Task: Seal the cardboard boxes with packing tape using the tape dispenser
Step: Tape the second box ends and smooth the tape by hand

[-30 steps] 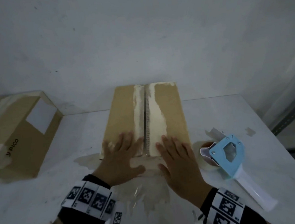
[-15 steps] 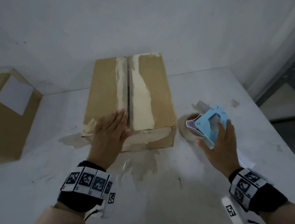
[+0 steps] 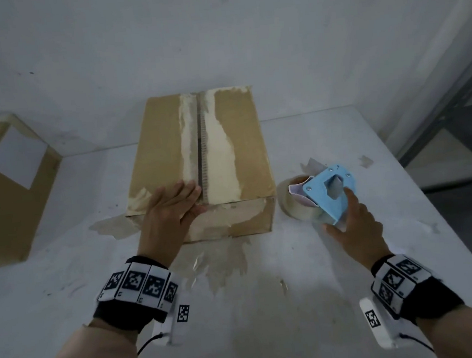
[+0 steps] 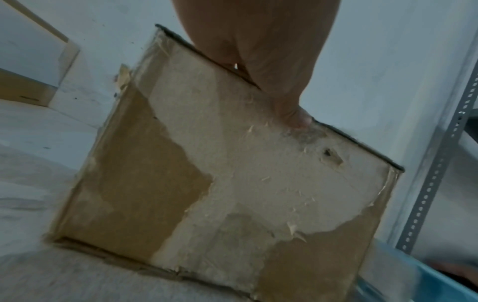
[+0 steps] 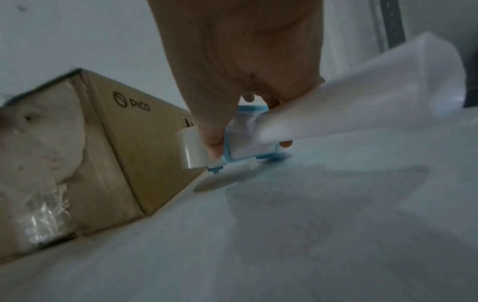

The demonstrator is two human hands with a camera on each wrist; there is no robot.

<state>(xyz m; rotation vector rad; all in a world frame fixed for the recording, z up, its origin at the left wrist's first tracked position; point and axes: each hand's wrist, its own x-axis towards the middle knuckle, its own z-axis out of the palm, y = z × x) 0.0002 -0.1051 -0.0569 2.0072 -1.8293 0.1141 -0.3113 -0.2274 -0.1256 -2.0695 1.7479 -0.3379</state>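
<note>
- The desk [image 3: 311, 300] under us is pale and stained, with torn paper and tape scraps stuck to it in front of the box; its right edge runs diagonally past our right wrist, and a metal shelf frame [image 3: 451, 108] stands beyond that edge.
- The cardboard box [image 3: 166, 145] we are sealing sits mid-desk with its long axis pointing straight away from us toward the wall [image 3: 216, 37]. Its far end is at or near the wall; we cannot tell if they touch. The centre seam [image 3: 200, 150] runs the same way, flaps closed, bordered by pale strips where the surface has torn off.
- A second box [image 3: 6, 204] with a white label stands at the left, well apart, leaving bare desk between the two.
- Our left hand [image 3: 172, 213] lies flat on the near left corner of the box top, fingers [image 3: 184, 189] straight and together, tips just beside the seam; the thumb hangs over the near edge.
- Our right hand [image 3: 356, 225] grips the tape dispenser [image 3: 330, 193] just right of the box's near right corner, fingers curled round its white handle [image 5: 362, 98].
- The dispenser's blue plate faces up and tilts, its head pointing away and left toward the box; the tape roll [image 3: 291, 199] sits on the box side, close to the box wall.
</note>
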